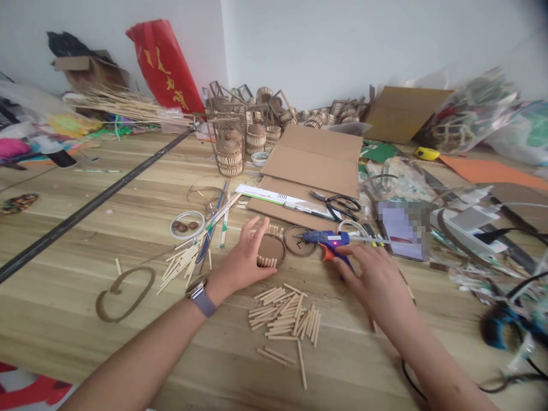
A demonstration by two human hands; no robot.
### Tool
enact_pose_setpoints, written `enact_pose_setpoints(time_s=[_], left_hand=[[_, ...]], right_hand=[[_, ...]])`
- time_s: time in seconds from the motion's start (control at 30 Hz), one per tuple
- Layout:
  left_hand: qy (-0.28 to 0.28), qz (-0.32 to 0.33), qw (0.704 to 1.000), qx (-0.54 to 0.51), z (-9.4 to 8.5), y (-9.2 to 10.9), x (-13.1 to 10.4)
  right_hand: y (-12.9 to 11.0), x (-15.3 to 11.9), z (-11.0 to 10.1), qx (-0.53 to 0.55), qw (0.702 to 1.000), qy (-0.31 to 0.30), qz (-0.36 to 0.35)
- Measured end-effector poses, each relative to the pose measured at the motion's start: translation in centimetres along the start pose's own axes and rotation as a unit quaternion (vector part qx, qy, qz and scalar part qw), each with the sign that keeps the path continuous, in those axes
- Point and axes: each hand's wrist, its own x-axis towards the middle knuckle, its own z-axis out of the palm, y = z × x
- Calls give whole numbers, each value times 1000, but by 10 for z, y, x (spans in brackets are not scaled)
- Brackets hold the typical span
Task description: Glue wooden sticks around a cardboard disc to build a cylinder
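Two hands differ in grip: the left hand (240, 260) is open, thumb and fingers spread beside the round stick-edged piece (268, 262); the right hand (379, 279) has its fingers at the glue gun (329, 238), whether closed I cannot tell. Nearer the wearer, short sticks (280, 315) lie on the desk (205, 354); small baskets (230, 161) stand behind.

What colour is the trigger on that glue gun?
The trigger is orange, on a mostly blue glue gun; it shows in the head view.
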Motion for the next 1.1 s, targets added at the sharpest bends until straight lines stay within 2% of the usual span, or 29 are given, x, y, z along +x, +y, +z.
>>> enact_pose_setpoints(time_s=[0.1, 0.17, 0.3, 0.43, 0.57, 0.67, 0.77, 0.87, 0.97, 1.1], left_hand=[[-3, -10, 1000, 0, 1, -1, 0], [-3, -10, 1000, -3, 1, -2, 0], [-4, -5, 1000, -15, 1, -2, 1], [-8, 4, 1000, -23, 0, -2, 1], [-6, 2, 999, -33, 1, -3, 1], [-1, 8, 999, -33, 1, -3, 1], [-2, 10, 1000, -26, 2, -3, 1], [-4, 5, 1000, -20, 2, -2, 1], [-5, 1, 1000, -13, 1, -1, 1], [-4, 8, 1000, -13, 2, -1, 2]], right_hand=[[-29, -2, 8, 8, 989, -73, -128], [-48, -2, 14, -12, 977, -122, -174], [-77, 1, 19, -108, 956, -187, -198], [-94, 0, 17, -163, 936, -207, -234], [-101, -3, 19, -199, 931, -216, -217], [-97, 0, 24, -187, 935, -236, -185], [-85, 8, 27, -102, 956, -242, -131], [-70, 17, 29, 33, 975, -206, -76], [-60, 24, 32, 131, 975, -173, -42], [-60, 27, 37, 190, 965, -175, -32]])
